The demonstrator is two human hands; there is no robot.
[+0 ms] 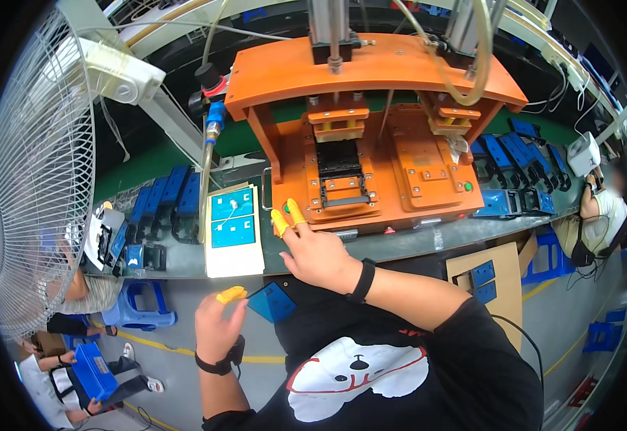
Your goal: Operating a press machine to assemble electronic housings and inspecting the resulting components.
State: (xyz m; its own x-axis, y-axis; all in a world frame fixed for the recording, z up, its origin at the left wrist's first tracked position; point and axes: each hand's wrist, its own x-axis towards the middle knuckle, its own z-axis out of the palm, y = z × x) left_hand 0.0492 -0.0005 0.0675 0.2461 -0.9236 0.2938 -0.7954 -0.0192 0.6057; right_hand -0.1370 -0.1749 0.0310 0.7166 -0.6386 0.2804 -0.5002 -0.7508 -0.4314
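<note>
My right hand reaches to the front left of an orange press, two fingers in yellow finger cots stretched out at a green button. Whether they press it, I cannot tell. Its thumb stands apart and it holds nothing. Lower left, my left hand is raised with yellow-capped fingers bent and the thumb apart. Beside its fingertips is a blue panel; no grip on it shows. Under the press's left head, a black frame-shaped part sits in the fixture. The right fixture shows no such part.
Left of the press, a pale board bears blue panels. Blue-and-black parts line the bench left; more blue parts stand right. A large fan fills the left edge. Cardboard with blue panels lies lower right. Other people are nearby.
</note>
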